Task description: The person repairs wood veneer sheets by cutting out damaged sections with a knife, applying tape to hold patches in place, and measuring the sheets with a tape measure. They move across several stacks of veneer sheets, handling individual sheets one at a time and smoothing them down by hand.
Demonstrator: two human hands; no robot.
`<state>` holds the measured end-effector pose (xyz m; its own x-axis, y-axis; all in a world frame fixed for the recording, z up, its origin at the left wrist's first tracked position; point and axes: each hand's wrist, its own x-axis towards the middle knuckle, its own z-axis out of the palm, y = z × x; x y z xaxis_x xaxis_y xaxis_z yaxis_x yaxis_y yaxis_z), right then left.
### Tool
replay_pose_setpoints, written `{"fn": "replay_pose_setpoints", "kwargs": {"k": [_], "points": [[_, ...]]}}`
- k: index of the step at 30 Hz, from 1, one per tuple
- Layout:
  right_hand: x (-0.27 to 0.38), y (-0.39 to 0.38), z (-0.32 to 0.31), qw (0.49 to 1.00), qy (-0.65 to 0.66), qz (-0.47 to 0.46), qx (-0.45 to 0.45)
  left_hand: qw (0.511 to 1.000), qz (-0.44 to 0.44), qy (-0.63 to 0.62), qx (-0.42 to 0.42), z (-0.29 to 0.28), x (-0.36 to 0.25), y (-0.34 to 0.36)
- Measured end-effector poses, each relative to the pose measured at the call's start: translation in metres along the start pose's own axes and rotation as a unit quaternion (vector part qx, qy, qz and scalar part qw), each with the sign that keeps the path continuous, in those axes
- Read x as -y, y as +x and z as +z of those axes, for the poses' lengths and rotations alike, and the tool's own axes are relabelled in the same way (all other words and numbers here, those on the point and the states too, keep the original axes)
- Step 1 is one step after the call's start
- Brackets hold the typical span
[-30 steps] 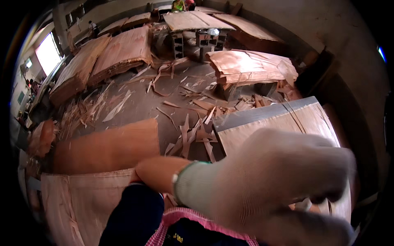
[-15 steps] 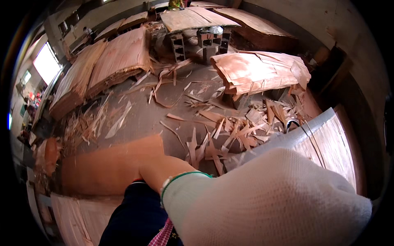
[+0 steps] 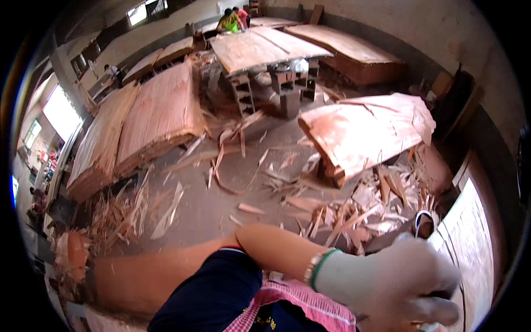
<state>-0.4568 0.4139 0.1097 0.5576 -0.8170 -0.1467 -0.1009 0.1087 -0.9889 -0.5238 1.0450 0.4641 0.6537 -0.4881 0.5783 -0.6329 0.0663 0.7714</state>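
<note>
My left arm, in a dark sleeve, reaches across to the lower right. A pale knit glove with a green cuff covers my left hand (image 3: 387, 276). Its fingers are curled in near the bottom edge, and whatever lies between them is hidden. My right hand does not show, apart from a whitish bit at the bottom edge that I cannot make out. Just right of the glove is a pale wood veneer sheet (image 3: 470, 254) with dark lines across it. Behind my left sleeve spreads a smooth orange-brown wood sheet (image 3: 149, 271), blurred.
Torn veneer strips (image 3: 354, 216) litter the floor ahead. A veneer stack (image 3: 370, 133) stands ahead right, larger stacks (image 3: 157, 110) at the left. Another stack (image 3: 265, 47) rests on hollow blocks (image 3: 243, 94). Two people (image 3: 232, 21) are at the far end.
The view has tilted up and shifted. My gloved left hand, large and close before, now appears smaller and farther right, with its curled fingers showing.
</note>
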Motion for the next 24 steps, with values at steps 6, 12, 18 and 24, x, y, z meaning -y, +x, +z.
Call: {"fn": "replay_pose_setpoints", "kwargs": {"k": [6, 12, 18, 24], "points": [[-0.012, 0.003, 0.011, 0.994, -0.033, -0.019, -0.098, 0.983, -0.009, 0.130, 0.129, -0.035, 0.209, 0.047], [-0.021, 0.048, -0.024, 0.988, -0.031, -0.088, -0.127, 0.921, -0.251, 0.252, 0.161, -0.179, 0.378, 0.019], [-0.004, 0.038, 0.054, 0.963, -0.186, -0.065, -0.183, 0.806, -0.422, 0.371, 0.188, -0.275, 0.520, -0.099], [0.050, 0.050, 0.071, 0.934, -0.258, -0.012, -0.246, 0.755, -0.596, 0.184, 0.202, -0.270, 0.676, -0.074]]}}
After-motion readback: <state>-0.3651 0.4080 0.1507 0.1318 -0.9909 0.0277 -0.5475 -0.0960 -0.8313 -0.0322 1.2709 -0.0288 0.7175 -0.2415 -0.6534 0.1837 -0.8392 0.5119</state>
